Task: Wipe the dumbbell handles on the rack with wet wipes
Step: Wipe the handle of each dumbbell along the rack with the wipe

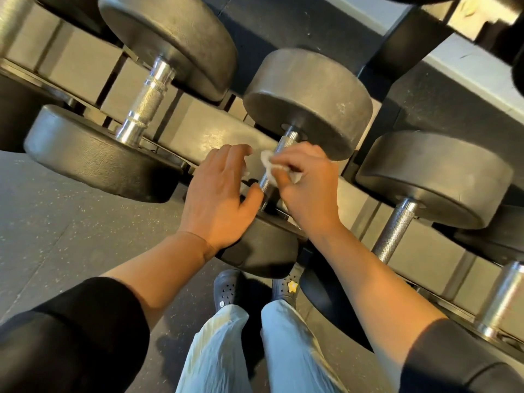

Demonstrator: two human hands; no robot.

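Note:
A dumbbell lies on the rack (209, 131) in the middle of the view, its knurled steel handle (283, 144) running between two black heads. My right hand (309, 185) pinches a white wet wipe (270, 163) and holds it against that handle. My left hand (219, 194) hovers beside the handle with its fingers loosely spread and its heel over the near head (263, 248); it holds nothing. The lower part of the handle is hidden by my hands.
Another dumbbell with a bare chrome handle (146, 103) sits to the left, and one with a knurled handle (395, 231) to the right. More dumbbell heads show above. My feet in dark clogs (226, 287) stand on the speckled rubber floor (56, 222).

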